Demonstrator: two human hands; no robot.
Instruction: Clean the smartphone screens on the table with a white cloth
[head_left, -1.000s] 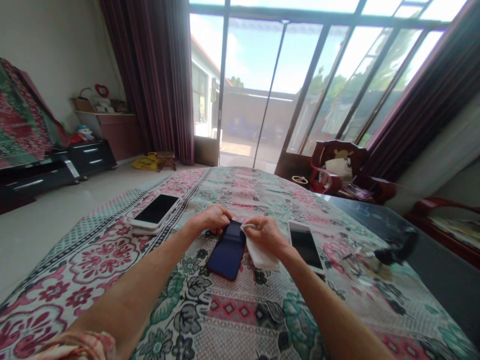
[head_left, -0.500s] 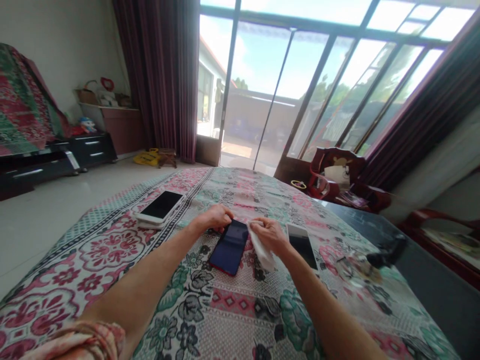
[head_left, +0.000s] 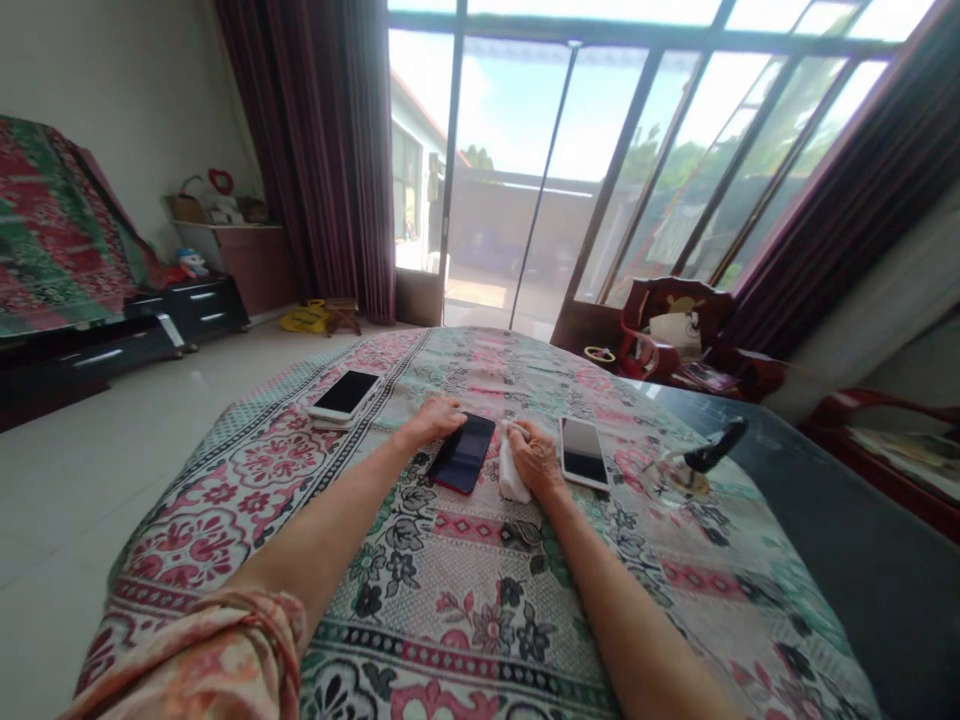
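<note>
A dark-screened phone with a red edge point(head_left: 463, 455) lies face up on the patterned tablecloth point(head_left: 469, 570). My left hand point(head_left: 435, 420) grips its far left corner, fingers closed at the edge. To the right of that phone, my right hand point(head_left: 534, 455) is closed around a bunched white cloth or tissue point(head_left: 511, 470), which rests by the tablecloth just apart from the phone. Beyond my right hand lies a white phone point(head_left: 583, 453), screen up. A stack of white-edged phones or tablets point(head_left: 345, 396) sits to the left.
A glass ashtray-like dish point(head_left: 671, 480) with a black object point(head_left: 716, 447) in it stands on the right. A dark table surface point(head_left: 780, 500) borders the cloth there. Wooden chairs point(head_left: 675, 330) stand behind, near glass doors point(head_left: 517, 230) and purple curtains point(head_left: 315, 170).
The view has tilted and shifted. The white cloth, stretched toward me before, is now bunched more upright under my right hand. My left hand stays at the dark phone's corner.
</note>
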